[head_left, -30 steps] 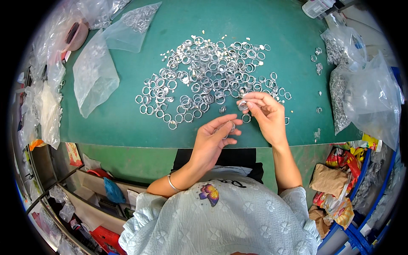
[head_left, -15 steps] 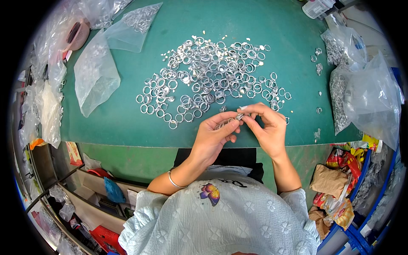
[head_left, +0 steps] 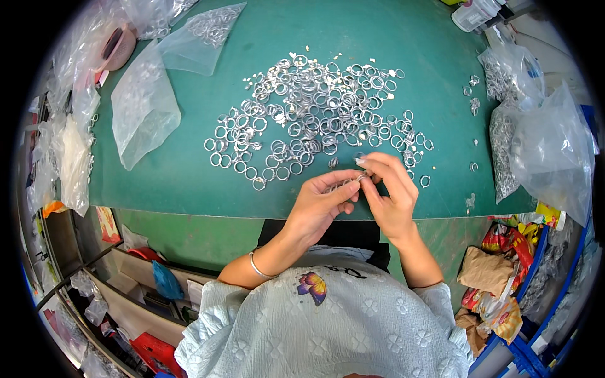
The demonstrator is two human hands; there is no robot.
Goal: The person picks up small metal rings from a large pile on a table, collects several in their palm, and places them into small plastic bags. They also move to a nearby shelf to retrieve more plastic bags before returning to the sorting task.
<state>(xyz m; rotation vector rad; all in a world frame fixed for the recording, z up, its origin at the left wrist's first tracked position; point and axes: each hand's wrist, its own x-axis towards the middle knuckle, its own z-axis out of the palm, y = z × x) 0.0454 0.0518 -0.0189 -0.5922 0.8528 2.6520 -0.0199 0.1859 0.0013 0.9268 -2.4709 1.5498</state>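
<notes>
Near the front edge of the green table, my left hand (head_left: 318, 201) is closed around several silver metal rings (head_left: 343, 184) lined up between thumb and fingers. My right hand (head_left: 392, 195) meets it from the right, its thumb and fingers curled at a metal ring (head_left: 362, 177) by the left thumb tip. Another ring (head_left: 359, 155) shows just beyond the right index fingertip; whether the finger touches it I cannot tell. Ahead of both hands spreads a wide heap of similar rings (head_left: 321, 101), with small pale flakes scattered among them.
An opened clear plastic bag (head_left: 145, 107) lies at the left of the table (head_left: 208, 31), near a pink basket (head_left: 120, 50). Bags full of metal parts (head_left: 504, 145) stand at the right edge, with a few loose rings (head_left: 474, 106) beside them. Shelving (head_left: 94, 283) sits below left.
My right hand has shifted slightly, its index finger lifting away from the thumb. A ring now shows beyond that fingertip. My left hand keeps its rings, nearly in place.
</notes>
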